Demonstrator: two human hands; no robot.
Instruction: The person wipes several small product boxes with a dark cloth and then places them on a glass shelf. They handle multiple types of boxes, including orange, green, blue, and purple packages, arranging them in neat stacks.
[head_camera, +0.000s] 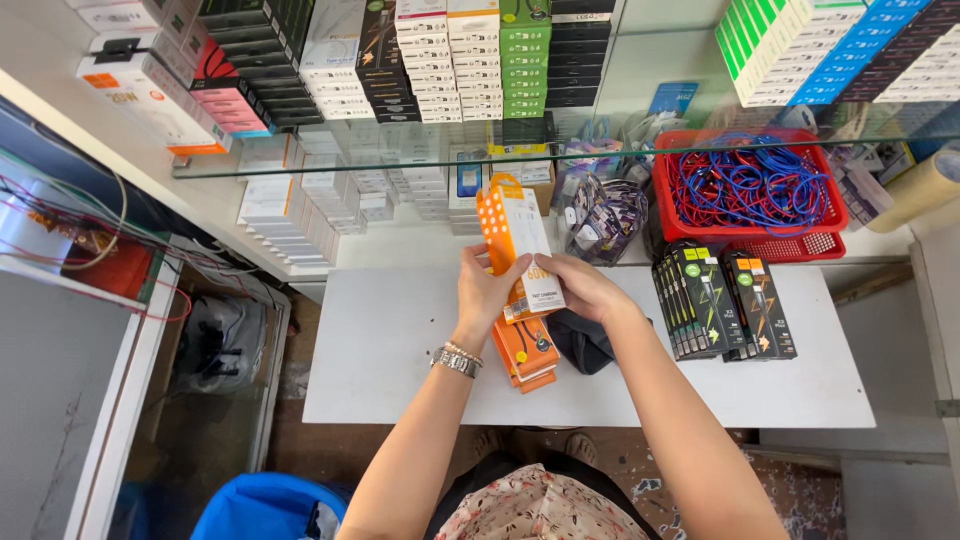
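Both hands are gripping one orange-and-white box (517, 245), holding it upright just above the bench (400, 350): the left hand (483, 290) is clasping its lower left edge with the thumb across the front, and the right hand (583, 288) is pinching its lower right corner, so each grip is closed on that box and neither is free. Directly below the box, a short stack (525, 352) of matching orange packages is lying flat on the bench, partly under the left wrist, which is wearing a metal bracelet (457, 360). Just to the right of the stack a dark pouch (582, 340) is sitting under the right forearm. Farther right of the box, two rows of black packages (722, 303) are standing upright and close together on the bench. Behind those, a red basket (748, 190) is holding tangled blue and red cables. Behind the box, on the lower shelf, white cartons (300, 200) are stacked in rows, and a glass shelf (420, 162) above them is carrying more boxes in white, green, black and blue. As a judgement, the sorting looks partway along: the black packages are already lined up, while the orange ones are lying loose and only one is in hand.
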